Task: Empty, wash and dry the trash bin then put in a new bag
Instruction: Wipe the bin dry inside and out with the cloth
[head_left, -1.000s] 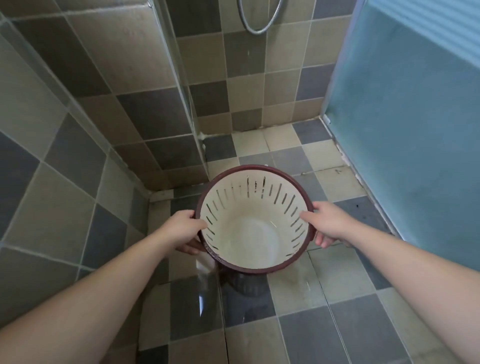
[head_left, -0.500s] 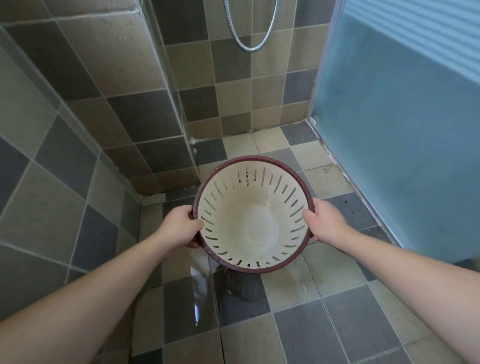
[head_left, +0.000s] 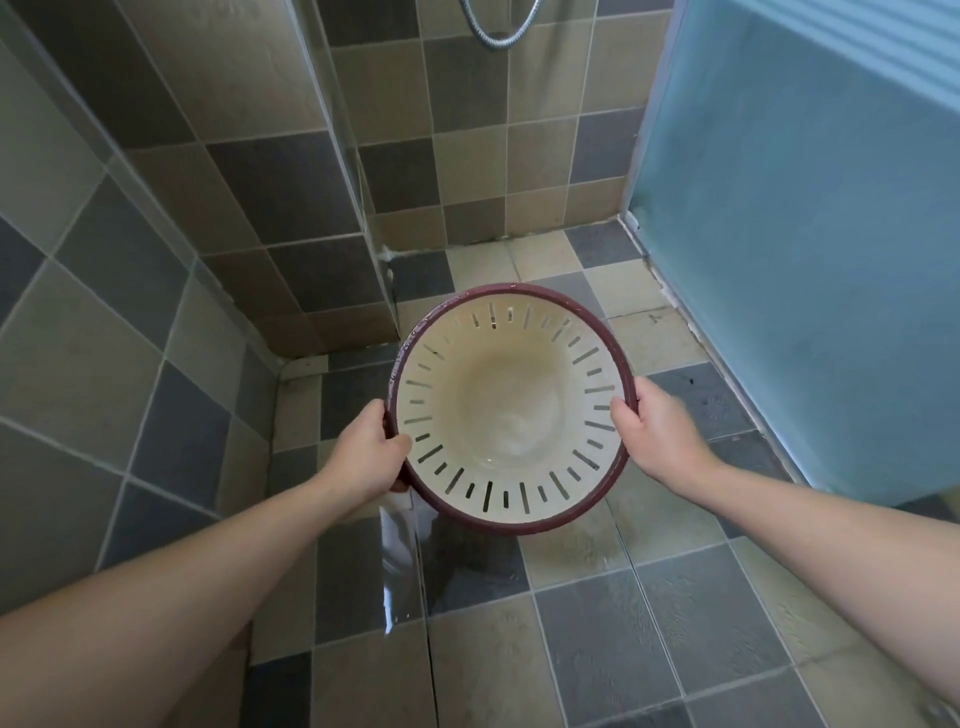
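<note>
The trash bin (head_left: 511, 410) is round, cream inside with slots around its wall and a dark red rim. I hold it above the wet floor, its mouth facing me. My left hand (head_left: 371, 452) grips the rim on the left side. On the right side my right hand (head_left: 652, 428) grips the rim. A little water lies in the bin's bottom. The inside holds no bag and no trash.
Wet grey and beige floor tiles (head_left: 597, 634) spread below. A tiled wall (head_left: 104, 291) runs on the left, with a glass partition edge (head_left: 353, 171) behind. A blue frosted door (head_left: 810, 249) stands on the right. A shower hose (head_left: 498, 31) hangs at the top.
The bin has tipped from leaning away to facing me more squarely, and the water inside has shifted. Both hands kept their grip on the rim.
</note>
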